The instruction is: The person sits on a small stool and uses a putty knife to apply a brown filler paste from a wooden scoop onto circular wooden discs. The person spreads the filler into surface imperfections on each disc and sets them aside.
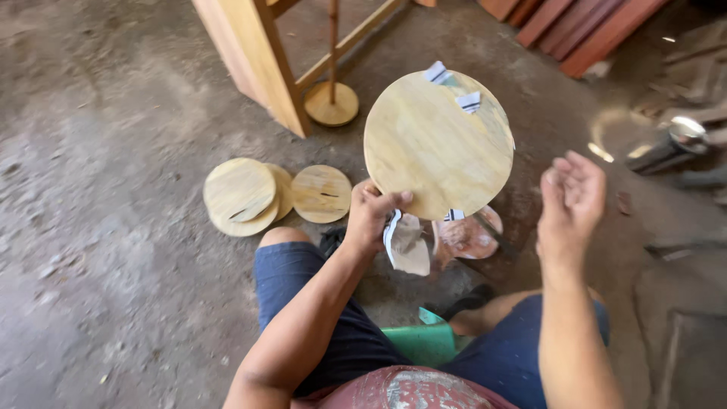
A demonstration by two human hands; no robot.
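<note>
Dusty grey concrete workshop floor all round. I note the left hand (371,216) with fingers pinched on the lower rim of a round pale plywood disc (438,142), tilted face-up, seemingly for inspection; a folded scrap of sandpaper (405,244) hangs under that grip. Right hand (572,193) hovers open, empty, just beside the disc. Three smaller wooden discs (274,195) lie stacked within reach, near a pale timber frame (261,60)

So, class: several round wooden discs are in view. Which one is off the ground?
The largest disc, held up at its lower edge by the left hand. The smaller discs lie flat on the dirt floor.
</note>
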